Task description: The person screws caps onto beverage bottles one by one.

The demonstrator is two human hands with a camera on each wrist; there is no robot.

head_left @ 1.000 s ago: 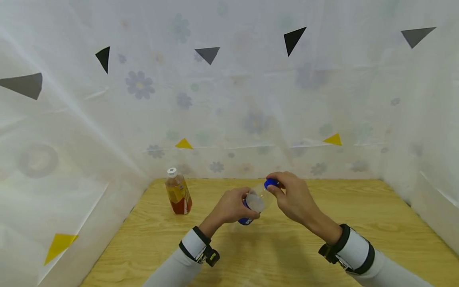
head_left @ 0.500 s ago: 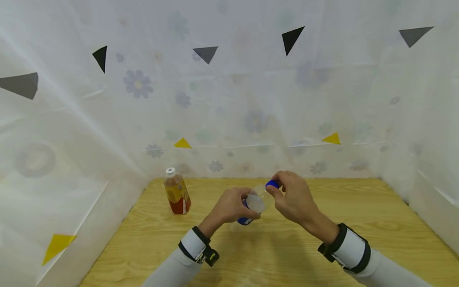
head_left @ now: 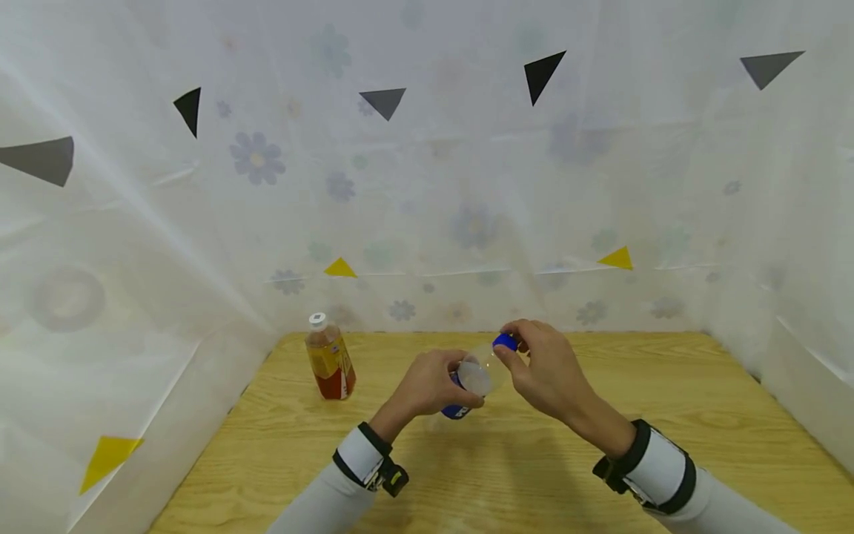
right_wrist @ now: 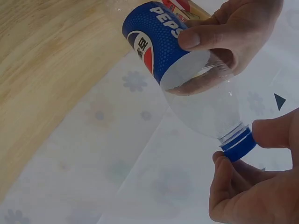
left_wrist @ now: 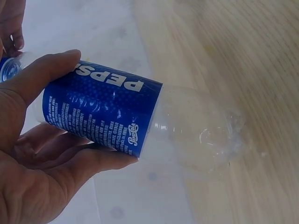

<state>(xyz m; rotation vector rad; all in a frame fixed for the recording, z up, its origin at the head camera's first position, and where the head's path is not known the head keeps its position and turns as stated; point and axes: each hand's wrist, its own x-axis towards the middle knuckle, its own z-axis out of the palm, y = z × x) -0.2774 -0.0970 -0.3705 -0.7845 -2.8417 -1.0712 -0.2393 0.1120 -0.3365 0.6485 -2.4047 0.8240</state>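
A clear plastic Pepsi bottle (head_left: 475, 377) with a blue label (left_wrist: 103, 105) is held tilted above the table, its neck up to the right. My left hand (head_left: 430, 384) grips it around the label, thumb on one side and fingers on the other. At the neck, my right hand (head_left: 552, 374) pinches the blue cap (right_wrist: 239, 144) between thumb and fingers. The cap sits on the neck, and some screw thread shows just below it in the right wrist view. No liquid is visible in the bottle.
To the left of the hands, a bottle of reddish-brown drink (head_left: 330, 360) with a yellow label and white cap stands upright on the wooden table (head_left: 280, 460). Pale flower-patterned sheeting (head_left: 427, 193) encloses the table at the back and sides.
The right hand's fingers have shifted slightly at the cap. The left hand and the Pepsi bottle stay almost in place, and the other bottle has not moved.
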